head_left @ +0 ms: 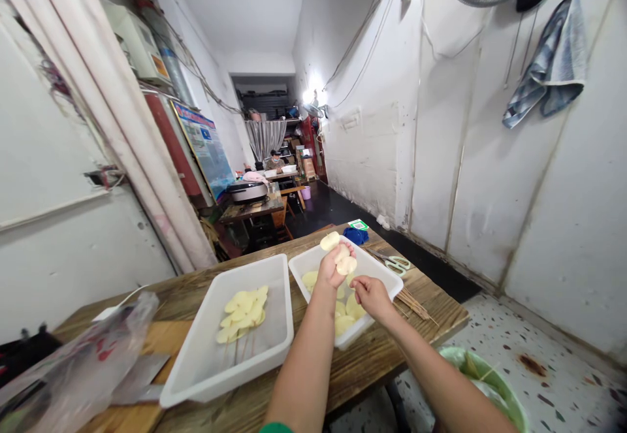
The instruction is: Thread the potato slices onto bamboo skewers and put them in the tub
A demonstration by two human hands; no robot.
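Over the right-hand white tray (300, 268), my left hand (333, 268) is turned palm up, its fingers curled round pale yellow potato slices (346, 266). One potato slice (330, 241) stands out beyond the fingers, in line with the others. Close below, my right hand (373, 297) is closed in a pinch at the near end of that row, on what looks like a thin skewer, mostly hidden. Loose potato slices (345, 324) lie in the tray under my hands. To the left, another white tray (196, 361) holds skewered potato slices (245, 309), their sticks pointing towards me.
Bamboo skewers (415, 305) and scissors (396, 263) lie right of the tray, a blue cloth (356, 235) behind it. At left are a cutting board (164, 340), a cleaver (142, 381) and a plastic bag (98, 354). A lined green bin (509, 390) stands lower right. Another person (275, 162) sits far back.
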